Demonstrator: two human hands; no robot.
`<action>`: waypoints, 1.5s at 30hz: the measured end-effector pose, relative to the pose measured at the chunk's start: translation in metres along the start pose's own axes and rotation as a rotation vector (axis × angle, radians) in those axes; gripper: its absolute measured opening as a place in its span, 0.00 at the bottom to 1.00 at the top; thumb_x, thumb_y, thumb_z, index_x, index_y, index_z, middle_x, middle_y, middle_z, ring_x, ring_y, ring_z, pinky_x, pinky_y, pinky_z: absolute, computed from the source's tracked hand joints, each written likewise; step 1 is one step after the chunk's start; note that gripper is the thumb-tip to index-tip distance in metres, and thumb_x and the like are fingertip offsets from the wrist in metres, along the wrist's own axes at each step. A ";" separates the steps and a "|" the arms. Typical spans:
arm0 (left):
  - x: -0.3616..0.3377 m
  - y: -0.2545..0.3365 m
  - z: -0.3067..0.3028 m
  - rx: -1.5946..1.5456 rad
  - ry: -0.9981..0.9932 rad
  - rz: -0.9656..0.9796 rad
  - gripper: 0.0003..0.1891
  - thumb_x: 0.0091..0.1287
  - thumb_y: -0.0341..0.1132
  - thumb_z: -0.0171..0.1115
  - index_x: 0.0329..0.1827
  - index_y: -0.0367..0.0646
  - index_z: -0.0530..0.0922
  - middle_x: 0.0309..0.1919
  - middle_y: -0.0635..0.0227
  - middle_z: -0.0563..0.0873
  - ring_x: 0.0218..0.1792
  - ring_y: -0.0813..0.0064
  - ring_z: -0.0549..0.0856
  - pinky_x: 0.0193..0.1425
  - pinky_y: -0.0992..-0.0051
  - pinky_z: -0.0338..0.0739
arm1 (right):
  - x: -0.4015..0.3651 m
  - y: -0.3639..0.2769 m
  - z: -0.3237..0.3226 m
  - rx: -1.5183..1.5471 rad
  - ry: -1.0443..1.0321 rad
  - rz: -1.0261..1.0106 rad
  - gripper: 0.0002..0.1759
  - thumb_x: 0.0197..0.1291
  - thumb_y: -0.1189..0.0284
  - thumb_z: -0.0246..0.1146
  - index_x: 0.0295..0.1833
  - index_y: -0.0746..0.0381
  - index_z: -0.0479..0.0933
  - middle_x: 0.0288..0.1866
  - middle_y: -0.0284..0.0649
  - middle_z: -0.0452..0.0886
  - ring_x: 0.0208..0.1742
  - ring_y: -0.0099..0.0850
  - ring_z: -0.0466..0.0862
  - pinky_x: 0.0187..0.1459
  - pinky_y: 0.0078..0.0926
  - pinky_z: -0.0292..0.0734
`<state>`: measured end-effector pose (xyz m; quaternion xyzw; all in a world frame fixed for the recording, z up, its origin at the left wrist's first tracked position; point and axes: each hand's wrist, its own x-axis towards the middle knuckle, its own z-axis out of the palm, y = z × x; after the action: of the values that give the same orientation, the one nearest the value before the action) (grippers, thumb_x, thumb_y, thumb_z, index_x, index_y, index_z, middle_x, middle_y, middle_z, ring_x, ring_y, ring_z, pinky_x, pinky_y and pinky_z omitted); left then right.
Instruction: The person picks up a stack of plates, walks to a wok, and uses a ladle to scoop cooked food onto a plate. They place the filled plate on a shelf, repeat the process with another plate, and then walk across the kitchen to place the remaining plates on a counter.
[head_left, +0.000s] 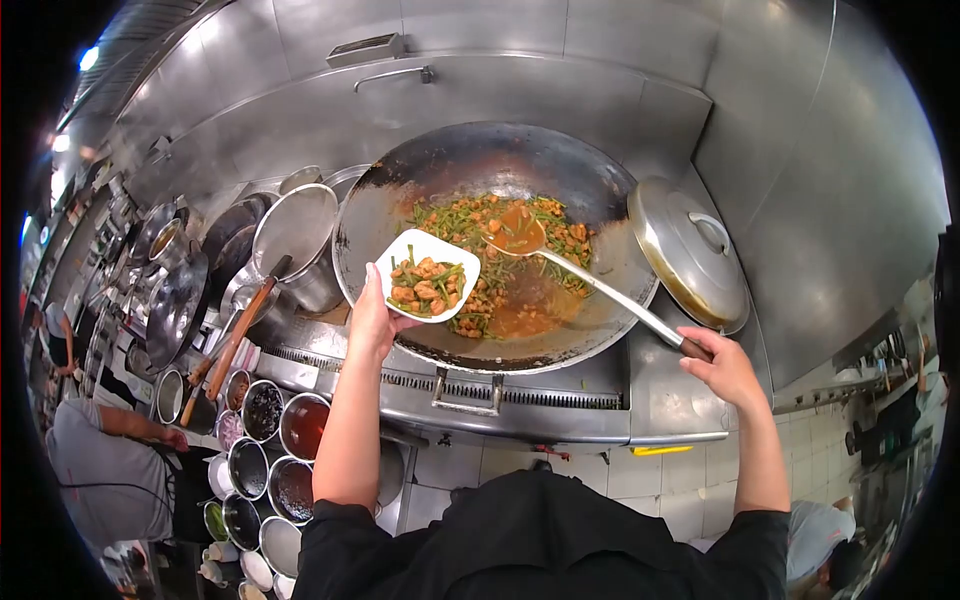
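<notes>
My left hand (378,318) grips the side of a white square bowl (412,241) with rounded corners, which holds chunks of meat and green bean pieces. The bowl is tilted over the left part of a huge wok (612,290). Closed around the dark grip of a long metal ladle (610,290), my right hand (722,368) is just beyond the wok's right rim. Brown sauce with a few bits fills the ladle's scoop, above the food. In the wok lies a mix of green beans and meat (560,225) with brown sauce pooled at the front.
A metal lid (672,240) leans at the wok's right. Strainers (295,228) and wooden-handled tools (240,340) stand left. Several seasoning pots (305,425) are at lower left. A tap (395,75) juts from the back wall. People in grey (110,470) and light clothing (820,535) are nearby.
</notes>
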<state>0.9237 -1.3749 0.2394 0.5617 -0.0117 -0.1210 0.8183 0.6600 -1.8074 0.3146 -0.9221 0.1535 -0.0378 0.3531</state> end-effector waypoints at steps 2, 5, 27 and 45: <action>0.001 -0.002 0.003 0.003 -0.022 -0.008 0.36 0.78 0.63 0.36 0.74 0.39 0.63 0.61 0.53 0.80 0.54 0.58 0.87 0.50 0.56 0.88 | -0.007 -0.012 -0.012 -0.003 0.032 -0.014 0.28 0.55 0.72 0.71 0.64 0.55 0.79 0.38 0.34 0.84 0.35 0.23 0.78 0.42 0.23 0.75; 0.006 -0.005 0.011 0.013 -0.057 -0.003 0.36 0.79 0.62 0.35 0.74 0.40 0.63 0.61 0.53 0.80 0.54 0.57 0.87 0.51 0.54 0.87 | -0.017 -0.032 -0.032 -0.033 0.034 -0.044 0.28 0.55 0.71 0.70 0.64 0.55 0.79 0.33 0.32 0.80 0.31 0.21 0.74 0.38 0.22 0.73; 0.012 -0.026 0.053 -0.102 -0.165 -0.080 0.35 0.79 0.61 0.32 0.73 0.41 0.65 0.60 0.54 0.81 0.55 0.59 0.86 0.51 0.55 0.88 | -0.074 -0.092 -0.054 -0.687 0.359 -0.607 0.29 0.44 0.81 0.71 0.57 0.57 0.82 0.31 0.40 0.78 0.31 0.40 0.79 0.34 0.36 0.72; -0.011 -0.004 0.027 -0.083 -0.005 0.041 0.38 0.78 0.63 0.36 0.73 0.36 0.63 0.62 0.51 0.79 0.56 0.57 0.86 0.51 0.54 0.88 | -0.033 -0.044 -0.039 -0.462 0.163 -0.262 0.23 0.51 0.78 0.68 0.56 0.60 0.81 0.43 0.45 0.87 0.45 0.43 0.87 0.46 0.36 0.81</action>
<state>0.9079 -1.3989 0.2474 0.5267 -0.0201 -0.1060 0.8431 0.6331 -1.7914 0.3738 -0.9841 0.0655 -0.1212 0.1121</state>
